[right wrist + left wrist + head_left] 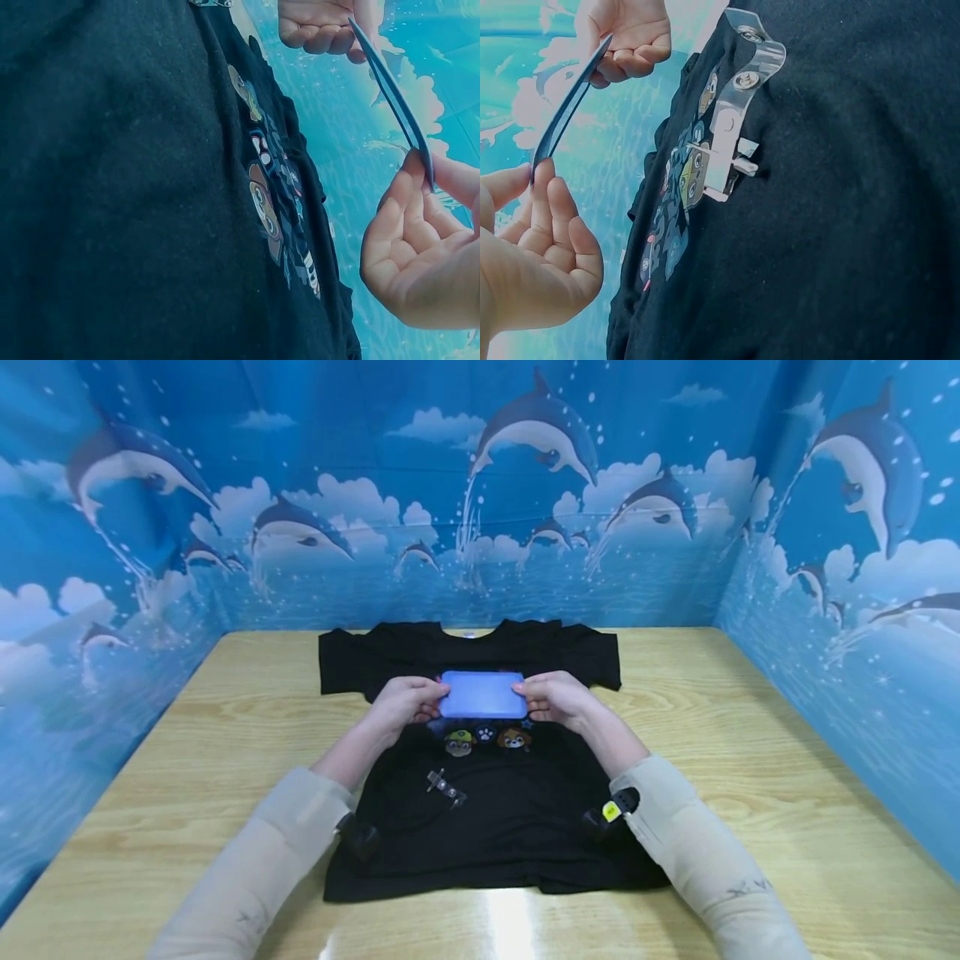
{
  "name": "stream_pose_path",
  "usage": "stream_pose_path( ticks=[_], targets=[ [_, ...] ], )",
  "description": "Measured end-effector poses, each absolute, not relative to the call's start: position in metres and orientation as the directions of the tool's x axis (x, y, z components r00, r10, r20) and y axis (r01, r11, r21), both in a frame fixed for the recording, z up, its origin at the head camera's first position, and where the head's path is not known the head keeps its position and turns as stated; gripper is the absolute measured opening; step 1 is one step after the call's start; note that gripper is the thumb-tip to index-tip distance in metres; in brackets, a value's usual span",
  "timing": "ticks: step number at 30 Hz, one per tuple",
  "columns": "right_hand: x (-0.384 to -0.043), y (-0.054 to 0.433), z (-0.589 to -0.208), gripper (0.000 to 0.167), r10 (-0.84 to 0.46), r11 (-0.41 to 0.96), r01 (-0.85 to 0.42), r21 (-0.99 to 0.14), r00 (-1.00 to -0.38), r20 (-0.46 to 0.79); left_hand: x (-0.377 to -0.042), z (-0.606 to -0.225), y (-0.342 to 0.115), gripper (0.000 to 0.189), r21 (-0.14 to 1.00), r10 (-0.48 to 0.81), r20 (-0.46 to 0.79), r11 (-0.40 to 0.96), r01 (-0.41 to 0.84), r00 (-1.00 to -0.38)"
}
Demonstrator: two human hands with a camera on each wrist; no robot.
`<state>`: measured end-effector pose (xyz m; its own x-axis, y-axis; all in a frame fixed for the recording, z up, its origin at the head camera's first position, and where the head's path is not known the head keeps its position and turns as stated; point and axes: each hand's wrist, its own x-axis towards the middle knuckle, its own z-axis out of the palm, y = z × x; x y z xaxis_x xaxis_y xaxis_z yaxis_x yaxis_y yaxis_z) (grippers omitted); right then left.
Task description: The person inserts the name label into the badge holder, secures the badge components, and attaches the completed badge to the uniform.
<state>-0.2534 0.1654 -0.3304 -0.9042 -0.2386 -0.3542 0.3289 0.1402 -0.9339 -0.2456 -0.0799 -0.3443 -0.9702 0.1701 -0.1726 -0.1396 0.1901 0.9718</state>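
A thin, flat, rectangular blue card holder (483, 695) is stretched between both hands above a black T-shirt (495, 827). Its left end is pinched between thumb and fingers of my left hand (408, 702). My right hand (558, 697) pinches the opposite end in the same way. Seen edge-on in the left wrist view, the card holder (566, 105) bows slightly and stands clear of the shirt. On the shirt below lies a badge strap clip (447, 787), a clear strap with metal snaps and a small metal clip at one end.
The T-shirt lies spread on a light wooden table (225, 760), neck at the far side, with cartoon dog faces (486, 739) printed on its chest. Behind and at both sides hangs a blue dolphin-print curtain (360, 460).
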Motion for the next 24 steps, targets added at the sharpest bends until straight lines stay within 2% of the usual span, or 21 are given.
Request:
stream_pose_path(
  ticks=[8, 14, 20, 24],
  targets=[
    [-0.253, 0.177, -0.329, 0.008, -0.27, 0.106, 0.315, -0.943, -0.903, -0.333, -0.241, -0.341, -0.088, 0.028, 0.933, 0.224, -0.192, 0.345, -0.107, -0.955],
    [-0.252, 0.181, -0.327, 0.012, -0.291, 0.087, 0.314, -0.945, -0.9, -0.326, -0.233, -0.344, -0.094, 0.028, 0.876, 0.353, -0.2, 0.483, -0.005, -0.914],
    [-0.251, 0.184, -0.326, 0.013, -0.304, 0.102, 0.313, -0.944, -0.894, -0.329, -0.225, -0.351, -0.097, 0.016, 0.811, 0.441, -0.21, 0.577, 0.096, -0.872],
    [-0.251, 0.185, -0.326, 0.014, -0.309, 0.107, 0.309, -0.945, -0.893, -0.328, -0.221, -0.355, -0.099, 0.015, 0.773, 0.49, -0.224, 0.616, 0.152, -0.842]
  ],
)
